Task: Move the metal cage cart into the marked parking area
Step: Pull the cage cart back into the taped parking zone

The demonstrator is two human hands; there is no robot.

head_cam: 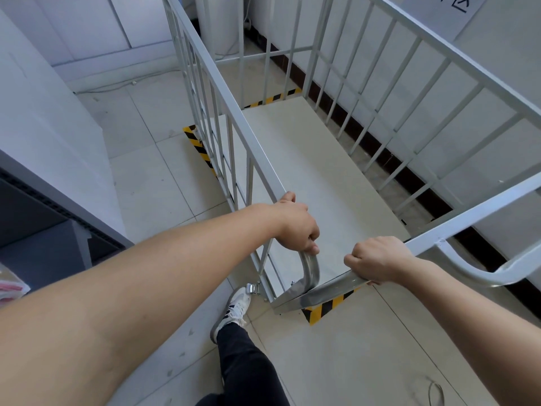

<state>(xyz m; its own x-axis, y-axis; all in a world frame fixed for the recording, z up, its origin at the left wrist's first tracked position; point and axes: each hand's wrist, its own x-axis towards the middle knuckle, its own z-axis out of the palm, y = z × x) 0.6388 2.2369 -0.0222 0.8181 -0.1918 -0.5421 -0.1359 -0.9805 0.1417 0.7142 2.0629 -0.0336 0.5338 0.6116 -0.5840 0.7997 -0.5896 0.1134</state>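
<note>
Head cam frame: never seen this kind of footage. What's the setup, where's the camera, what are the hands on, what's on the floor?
There is no robot here. One wide-angle camera sits on a person's head and looks forward and down, so you see their own bare arms from above.

The big grey frame is a metal cage cart with barred sides and a flat, empty deck. The left hand is closed around the cart's near left corner, where the top rail bends down into the curved handle bar. The right hand grips that same bar further right.

On the tiled floor, yellow-and-black striped tape marks the parking area. Pieces of it show at the cart's near edge, left side and far end, so the cart seems to sit largely inside the marks, next to the wall on the right. Below, the person's shoe is by the cart's near left corner.
</note>
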